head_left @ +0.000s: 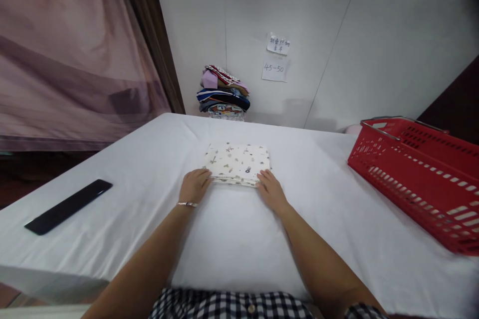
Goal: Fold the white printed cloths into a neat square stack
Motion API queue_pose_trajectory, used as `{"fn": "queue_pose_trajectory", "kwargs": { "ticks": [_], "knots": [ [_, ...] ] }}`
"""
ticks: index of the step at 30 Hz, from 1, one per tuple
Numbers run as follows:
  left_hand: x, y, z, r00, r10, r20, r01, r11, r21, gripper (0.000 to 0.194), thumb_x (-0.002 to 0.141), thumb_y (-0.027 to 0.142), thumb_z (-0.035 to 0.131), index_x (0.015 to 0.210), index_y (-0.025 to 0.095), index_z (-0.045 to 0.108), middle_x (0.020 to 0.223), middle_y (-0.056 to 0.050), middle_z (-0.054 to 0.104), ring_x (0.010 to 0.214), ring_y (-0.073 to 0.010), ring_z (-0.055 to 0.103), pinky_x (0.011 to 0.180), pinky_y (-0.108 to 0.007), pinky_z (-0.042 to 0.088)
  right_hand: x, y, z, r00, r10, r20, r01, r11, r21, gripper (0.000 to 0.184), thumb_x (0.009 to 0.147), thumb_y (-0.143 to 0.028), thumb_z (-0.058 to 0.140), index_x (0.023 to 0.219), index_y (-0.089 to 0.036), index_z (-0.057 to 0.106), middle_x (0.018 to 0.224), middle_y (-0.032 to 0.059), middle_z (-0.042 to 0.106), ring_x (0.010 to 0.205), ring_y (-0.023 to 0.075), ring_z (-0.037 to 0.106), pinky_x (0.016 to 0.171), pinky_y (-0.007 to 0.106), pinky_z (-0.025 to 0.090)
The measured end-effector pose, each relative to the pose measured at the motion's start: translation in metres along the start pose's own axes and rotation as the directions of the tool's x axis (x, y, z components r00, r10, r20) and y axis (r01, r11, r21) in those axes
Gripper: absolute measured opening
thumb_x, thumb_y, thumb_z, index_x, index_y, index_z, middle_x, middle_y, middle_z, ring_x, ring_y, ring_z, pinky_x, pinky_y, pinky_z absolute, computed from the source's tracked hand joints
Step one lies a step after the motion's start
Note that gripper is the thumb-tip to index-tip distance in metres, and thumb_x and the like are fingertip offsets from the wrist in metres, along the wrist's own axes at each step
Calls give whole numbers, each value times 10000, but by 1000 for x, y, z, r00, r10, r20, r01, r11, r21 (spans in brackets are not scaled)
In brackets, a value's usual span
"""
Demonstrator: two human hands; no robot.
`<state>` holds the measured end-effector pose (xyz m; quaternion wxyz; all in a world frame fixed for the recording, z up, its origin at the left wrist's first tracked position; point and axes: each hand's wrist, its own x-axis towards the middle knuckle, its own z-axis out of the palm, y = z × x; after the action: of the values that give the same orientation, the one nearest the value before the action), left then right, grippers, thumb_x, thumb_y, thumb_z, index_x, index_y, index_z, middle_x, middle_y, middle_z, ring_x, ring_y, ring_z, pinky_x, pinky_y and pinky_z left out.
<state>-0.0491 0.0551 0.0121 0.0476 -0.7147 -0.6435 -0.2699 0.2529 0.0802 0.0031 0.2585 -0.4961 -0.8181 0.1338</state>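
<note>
A folded white cloth (239, 160) with small brown and grey printed motifs lies on the white-covered table, its layered edge facing me. At its near left corner is my left hand (195, 185), with a silvery bracelet on the wrist and its fingers closed on the cloth's edge. My right hand (271, 190) has hold of the near right corner, fingertips on top. Both thumbs are partly hidden against the fabric.
A black flat strip (69, 207) lies at the left of the table (318, 199). On the right stands a red plastic basket (419, 174) with metal handles. Beyond the far edge is a stack of folded clothes (223, 94), near paper notes (275, 68) on the wall. A pink curtain (75, 50) hangs left.
</note>
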Motion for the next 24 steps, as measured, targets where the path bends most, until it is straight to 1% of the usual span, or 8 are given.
{"fn": "queue_pose_trajectory", "kwargs": {
  "ticks": [3,6,10,14,18,21,24],
  "knots": [
    [-4,-10,-3,996,-74,-41,74,997,9,314,826,392,443,978,232,667,1106,-50,643,1062,-224,548,965,-377,404,0,2,2,1000,-15,-18,15,1000,12,413,893,-340,397,1247,-176,529,1380,62,432,1332,222,283,1076,414,280],
    [-6,-14,-4,987,-149,-58,149,989,-2,318,803,379,464,980,214,670,1097,-55,647,1045,-220,556,947,-351,422,0,5,6,998,-35,-48,37,999,35,400,881,-318,421,1236,-176,541,1364,77,451,1324,240,299,1065,439,291],
    [-6,-13,-6,963,-268,-5,267,962,-54,309,800,355,460,996,209,650,1110,-47,636,1024,-200,568,913,-311,439,0,8,9,997,-40,-71,44,998,52,393,875,-318,439,1221,-174,556,1353,88,463,1317,249,313,1058,452,302],
    [-3,-9,-9,939,-339,53,342,938,-58,273,819,378,438,916,228,644,1010,-31,654,929,-192,593,815,-298,463,0,7,8,997,-38,-73,42,998,51,386,868,-313,452,1209,-176,567,1345,81,473,1315,244,319,1064,442,300],
    [-2,-8,-9,928,-369,47,372,922,-103,268,812,390,440,880,221,637,974,-36,651,905,-193,592,792,-298,458,0,5,6,997,-29,-65,32,998,57,382,871,-311,447,1215,-189,561,1353,72,465,1318,241,312,1065,449,294],
    [-5,-11,-9,932,-361,45,362,907,-214,264,787,386,469,908,222,636,999,-30,645,896,-178,592,814,-287,457,-1,5,6,997,-27,-71,32,997,67,377,870,-306,448,1213,-199,562,1354,66,465,1318,238,314,1065,452,290],
    [-9,-14,-11,915,-400,51,396,868,-301,297,758,406,504,944,219,641,988,-30,644,847,-166,597,804,-284,470,-1,6,7,997,-28,-72,33,997,73,380,868,-305,448,1215,-198,561,1355,63,463,1316,237,317,1066,451,290]
  ]
}}
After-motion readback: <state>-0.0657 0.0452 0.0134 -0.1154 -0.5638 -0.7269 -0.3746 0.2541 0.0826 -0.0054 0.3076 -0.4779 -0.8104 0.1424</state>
